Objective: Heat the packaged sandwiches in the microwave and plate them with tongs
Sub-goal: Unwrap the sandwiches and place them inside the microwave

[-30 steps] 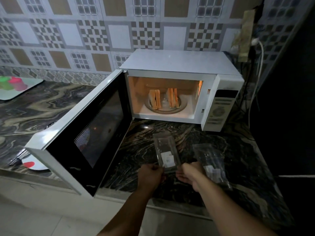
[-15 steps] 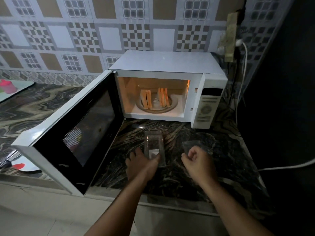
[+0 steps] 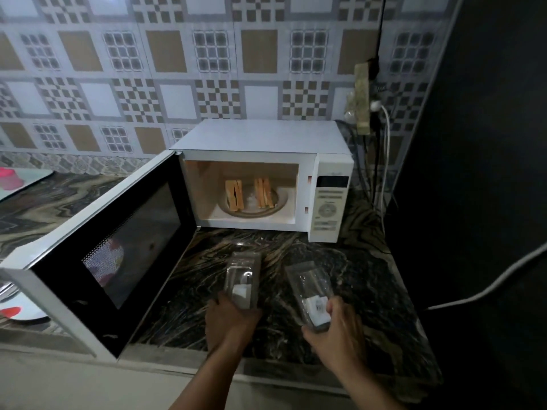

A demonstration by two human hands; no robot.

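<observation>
**Empty wrappers in hand, sandwiches in the open microwave**

The left hand (image 3: 229, 321) grips the near end of a clear plastic wrapper (image 3: 243, 279); the right hand (image 3: 334, 335) grips a second wrapper (image 3: 310, 288). Both wrappers lie over the marble counter (image 3: 370, 285). Two sandwiches (image 3: 248, 193) stand upright on the turntable (image 3: 279, 199) inside the white microwave (image 3: 260, 137), door (image 3: 112, 247) swung wide.
</observation>
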